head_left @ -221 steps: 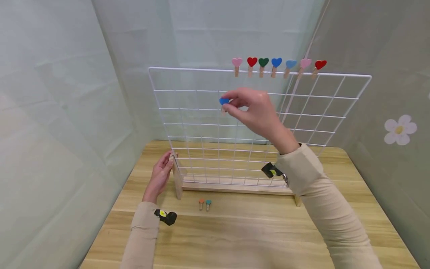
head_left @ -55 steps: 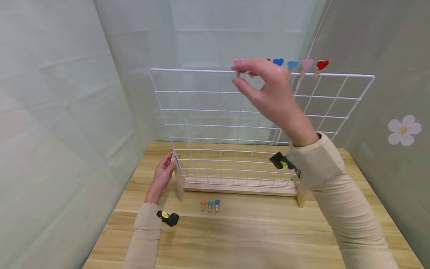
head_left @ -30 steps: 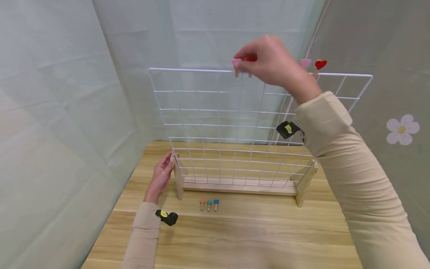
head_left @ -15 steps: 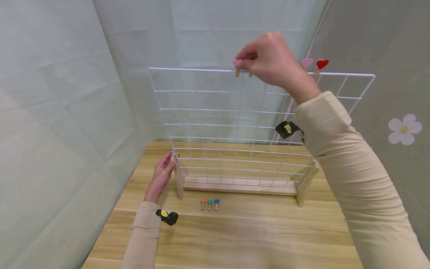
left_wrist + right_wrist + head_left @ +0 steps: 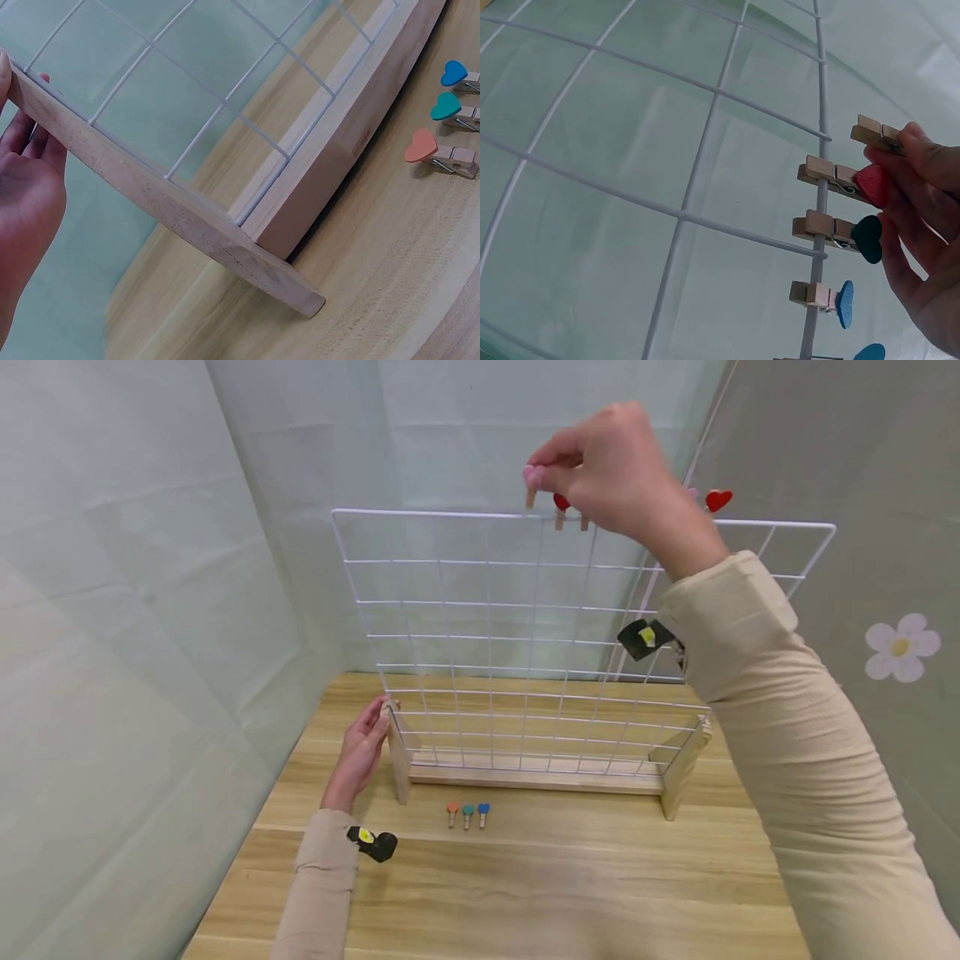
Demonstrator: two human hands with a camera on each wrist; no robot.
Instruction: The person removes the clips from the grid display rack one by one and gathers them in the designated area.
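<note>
Pulling a clip off the grid's top edge

Left hand (image 5: 358, 750) lies flat against the grid (image 5: 450, 610) foot at the tabletop's left; right hand (image 5: 611, 472) pinches the pink clip (image 5: 530, 485), just above the top wire. I'd lift straight up, steady, clear of the red clip (image 5: 851, 181).

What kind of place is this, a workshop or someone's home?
Probably a small staged recording booth: pale fabric walls close in a wooden table, which holds only a wire grid rack with heart clothespins.

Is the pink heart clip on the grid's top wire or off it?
Off: the right hand pinches the pink clip clear above the top wire.
</note>
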